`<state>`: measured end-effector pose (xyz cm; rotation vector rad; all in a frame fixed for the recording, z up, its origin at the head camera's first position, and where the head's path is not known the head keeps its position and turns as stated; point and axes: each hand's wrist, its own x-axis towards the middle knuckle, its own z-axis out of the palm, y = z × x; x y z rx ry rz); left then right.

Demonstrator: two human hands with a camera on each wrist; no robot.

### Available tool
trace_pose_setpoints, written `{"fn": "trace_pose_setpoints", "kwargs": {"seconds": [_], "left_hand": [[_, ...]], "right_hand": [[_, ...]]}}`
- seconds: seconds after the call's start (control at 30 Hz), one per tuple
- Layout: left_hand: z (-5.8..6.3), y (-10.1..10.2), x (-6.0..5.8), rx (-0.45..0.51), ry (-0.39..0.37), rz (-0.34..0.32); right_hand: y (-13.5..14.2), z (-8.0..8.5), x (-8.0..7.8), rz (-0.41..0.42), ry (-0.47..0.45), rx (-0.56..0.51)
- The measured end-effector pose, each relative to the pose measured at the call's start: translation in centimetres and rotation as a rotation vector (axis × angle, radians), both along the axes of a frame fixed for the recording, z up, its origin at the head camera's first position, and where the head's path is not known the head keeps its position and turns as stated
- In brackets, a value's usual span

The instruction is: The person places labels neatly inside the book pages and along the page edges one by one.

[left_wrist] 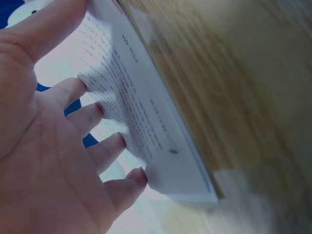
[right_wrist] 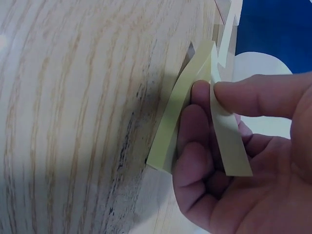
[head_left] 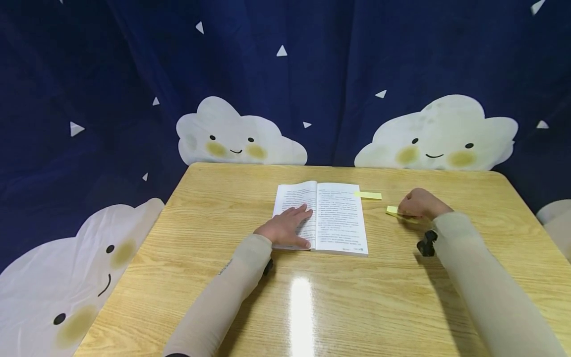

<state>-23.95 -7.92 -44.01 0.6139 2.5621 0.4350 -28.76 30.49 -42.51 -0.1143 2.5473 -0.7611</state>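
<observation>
Yellow strip [right_wrist: 231, 146] pinched in right grip [head_left: 419, 204], at three o'clock from the book [head_left: 341, 218]. Left grip [head_left: 285, 229] spread apart, resting on its nine o'clock page [head_left: 294, 196].

My book [head_left: 341, 218] lies open on the surface [head_left: 214, 213], its white pages printed with close lines of text, the left page under my left grip [head_left: 285, 228]. A yellow sticky strip [head_left: 371, 196] juts from the right page's upper outer edge. Further right, my right grip [head_left: 419, 203] pinches the raised leaf [right_wrist: 230, 144] of a narrow yellow sticky-note pad [right_wrist: 172, 112], joined at one end.
</observation>
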Motion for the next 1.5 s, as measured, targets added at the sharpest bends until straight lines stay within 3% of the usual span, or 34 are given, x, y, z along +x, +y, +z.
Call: {"fn": "trace_pose_setpoints", "kwargs": {"seconds": [0.4,0.83,1.3,1.5], "left_hand": [[0.2,0.0,0.2,0.017,-0.008,0.01],[0.4,0.0,0.3,0.02,-0.015,0.006],[0.2,0.1,0.1,-0.001,-0.007,-0.003],[0.3,0.1,0.1,-0.015,-0.005,-0.004]], "right_hand": [[0.2,0.6,0.2,0.023,-0.004,0.006],[0.3,0.3,0.2,-0.027,-0.01,-0.018],[0.1,0.7,1.0,-0.06,0.001,-0.144],[-0.3,0.7,1.6,-0.056,0.057,-0.162]]}}
